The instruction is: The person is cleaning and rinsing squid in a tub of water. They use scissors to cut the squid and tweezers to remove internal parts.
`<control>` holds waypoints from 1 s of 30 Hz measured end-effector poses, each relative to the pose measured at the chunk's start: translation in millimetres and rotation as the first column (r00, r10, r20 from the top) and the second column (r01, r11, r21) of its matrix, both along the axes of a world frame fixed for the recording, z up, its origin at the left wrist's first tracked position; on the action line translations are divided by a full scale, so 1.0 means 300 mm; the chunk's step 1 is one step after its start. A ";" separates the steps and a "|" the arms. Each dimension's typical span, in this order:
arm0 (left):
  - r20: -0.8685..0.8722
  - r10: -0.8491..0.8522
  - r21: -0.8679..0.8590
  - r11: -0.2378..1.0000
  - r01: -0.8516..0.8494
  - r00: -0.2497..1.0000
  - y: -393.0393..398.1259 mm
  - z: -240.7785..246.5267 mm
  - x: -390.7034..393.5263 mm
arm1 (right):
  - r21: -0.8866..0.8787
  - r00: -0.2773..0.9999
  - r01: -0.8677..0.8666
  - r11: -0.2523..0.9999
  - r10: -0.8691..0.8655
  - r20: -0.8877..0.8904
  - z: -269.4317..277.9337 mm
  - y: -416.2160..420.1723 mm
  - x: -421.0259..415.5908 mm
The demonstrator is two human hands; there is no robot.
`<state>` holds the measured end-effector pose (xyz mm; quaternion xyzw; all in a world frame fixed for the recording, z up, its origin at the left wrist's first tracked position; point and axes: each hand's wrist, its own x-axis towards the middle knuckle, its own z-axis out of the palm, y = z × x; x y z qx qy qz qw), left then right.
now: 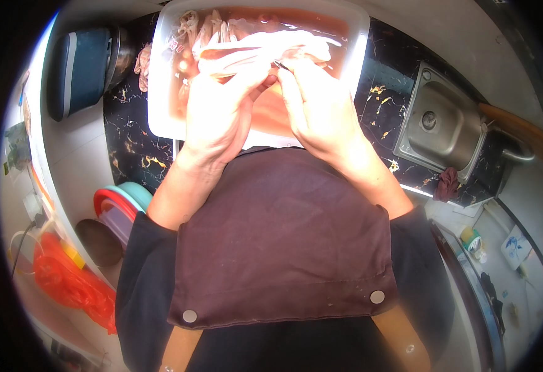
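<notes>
A white plastic tub (156,93) of reddish water (271,109) stands before me. Across it lies a pale, overexposed piece of meat, apparently poultry (248,51). My left hand (220,104) grips the near side of this piece, its fingers partly hidden. Between the thumb and fingers of my right hand (320,104) is a small dark-tipped metal tool (279,64), possibly tweezers; its tip is against or just above the pale piece. Glare hides the exact contact. More pale poultry parts (206,32), with what look like heads and beaks, rest at the tub's far left.
The tub sits on a black marbled counter (134,135). At right are a steel sink (452,125) and a dark cloth (447,183). A pinkish crumpled item (143,69) touches the tub's left side. Lower left hold basins (113,204) and a red plastic bag (69,279).
</notes>
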<state>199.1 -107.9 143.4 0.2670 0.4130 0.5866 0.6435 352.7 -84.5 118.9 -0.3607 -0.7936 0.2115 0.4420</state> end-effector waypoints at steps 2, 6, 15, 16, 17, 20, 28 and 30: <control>-0.001 -0.049 0.011 0.999 0.049 0.999 -0.002 -0.007 -0.015 | 0.015 1.000 0.014 1.000 -0.013 -0.016 -0.007 -0.002 -0.001; 0.016 -0.055 0.007 0.998 0.055 0.998 -0.002 -0.017 -0.024 | 0.067 1.000 0.011 0.998 -0.013 0.019 -0.021 0.002 0.000; -0.012 -0.007 -0.006 1.000 0.006 1.000 0.001 -0.011 -0.005 | -0.008 1.000 0.019 1.000 -0.019 -0.019 -0.024 -0.005 -0.003; -0.008 0.000 -0.012 1.000 0.000 1.000 0.001 -0.008 -0.004 | -0.011 1.000 0.017 1.000 -0.017 -0.022 -0.023 -0.004 -0.003; -0.005 0.007 -0.019 1.000 -0.007 1.000 0.001 -0.003 0.000 | -0.014 1.000 0.014 1.000 -0.015 -0.026 -0.021 -0.004 -0.003; -0.004 0.033 -0.024 0.999 -0.033 0.999 0.003 0.006 0.014 | -0.073 0.999 0.020 0.997 -0.023 -0.041 0.013 -0.009 -0.009; -0.007 0.027 -0.009 1.000 -0.027 1.000 0.003 0.006 0.012 | -0.031 1.000 0.001 1.000 -0.001 0.010 -0.014 -0.016 0.001; -0.004 0.015 -0.008 1.000 -0.015 1.000 0.001 0.000 0.007 | -0.069 1.000 -0.001 0.998 0.000 -0.018 -0.006 -0.019 -0.001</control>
